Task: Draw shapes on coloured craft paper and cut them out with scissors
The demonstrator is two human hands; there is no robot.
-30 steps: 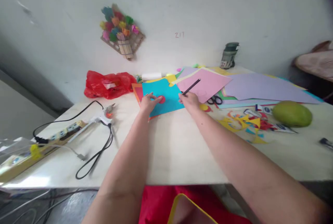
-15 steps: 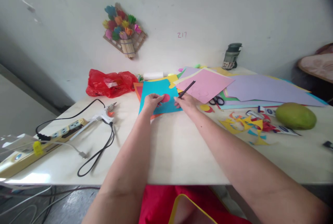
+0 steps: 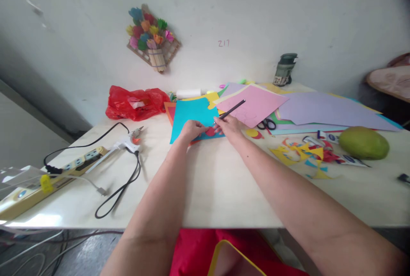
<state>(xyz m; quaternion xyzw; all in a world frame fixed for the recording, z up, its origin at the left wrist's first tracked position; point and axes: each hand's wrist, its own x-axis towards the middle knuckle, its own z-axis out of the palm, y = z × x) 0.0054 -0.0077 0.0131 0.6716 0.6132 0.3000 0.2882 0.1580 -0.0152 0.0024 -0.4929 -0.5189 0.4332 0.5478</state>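
A pale tabletop [image 3: 230, 190] spreads out beneath everything. Well to the right of the turquoise paper sheet [image 3: 192, 111], a lavender sheet [image 3: 326, 107] stretches lengthwise from left to right. The turquoise sheet itself bears a curved notch at its far right corner. Just beyond its right edge lies a pink sheet [image 3: 253, 104]; to its left and slightly beyond sits a crumpled red plastic bag [image 3: 137, 103].

The left hand [image 3: 192, 130] rests over the turquoise sheet's near part, fingers close together; I cannot tell whether it pinches or merely presses what lies under its tips. The right hand [image 3: 229, 124], at the sheet's right edge, grips a black pencil [image 3: 233, 108]. The pencil's long axis slants, blunt end up and away to the right, tip aimed down and left at the sheet.

To the sheet's right lie black-handled scissors [image 3: 267, 124]. Smallest, a red paper disc [image 3: 210, 131] lies on the sheet near its near edge, between both hands, partly covered by fingers.
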